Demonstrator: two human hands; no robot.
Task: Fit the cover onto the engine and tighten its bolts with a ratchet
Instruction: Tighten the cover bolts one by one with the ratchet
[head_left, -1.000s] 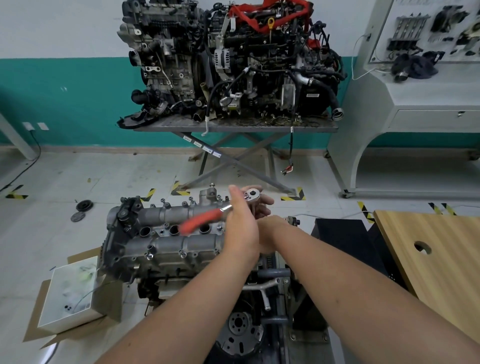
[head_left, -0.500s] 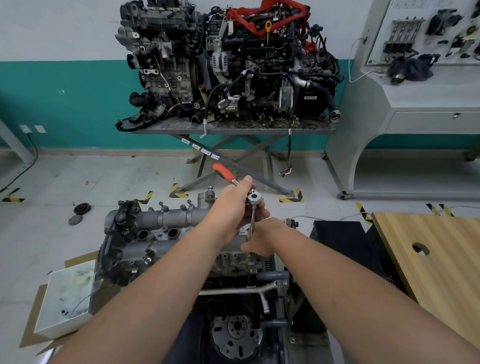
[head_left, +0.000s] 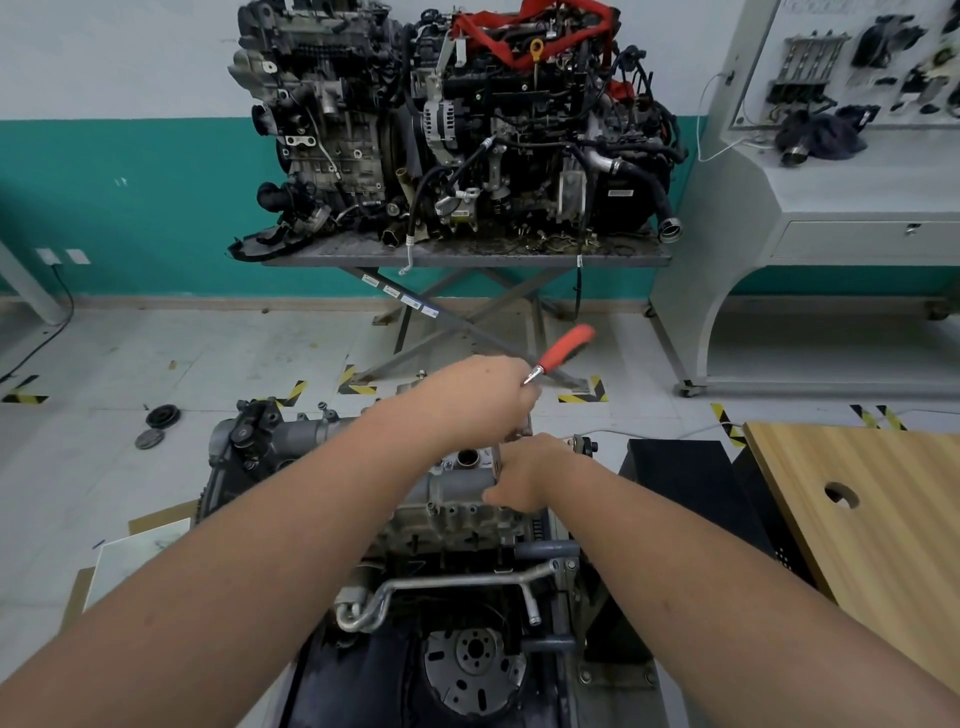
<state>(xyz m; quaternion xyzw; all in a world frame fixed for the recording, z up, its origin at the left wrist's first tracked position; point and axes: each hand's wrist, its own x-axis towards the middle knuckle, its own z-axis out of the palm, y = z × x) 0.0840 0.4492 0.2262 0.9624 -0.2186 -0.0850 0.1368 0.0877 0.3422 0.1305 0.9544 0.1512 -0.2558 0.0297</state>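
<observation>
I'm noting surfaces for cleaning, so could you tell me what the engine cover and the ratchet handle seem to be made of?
The cover looks like cast aluminium: dull grey, slightly grainy, unpainted. The ratchet handle looks like orange-red rubber or plastic over a bright, shiny steel shank; its head is hidden behind the left hand.

Pale tiled floor (head_left: 218, 358), scuffed, marked with yellow-and-black hazard tape (head_left: 358, 382). Directly on it: two dark round discs (head_left: 156, 426) at left, just beside each other; flattened cardboard (head_left: 156, 525) at lower left, bearing a white tray (head_left: 130, 566); a scissor-legged grey metal surface (head_left: 467, 257) at the back, loaded with two grimy engines (head_left: 457, 124); a light grey console cabinet (head_left: 831, 208) on casters at right. Wooden surface (head_left: 883, 509) with a round hole at right edge.
</observation>
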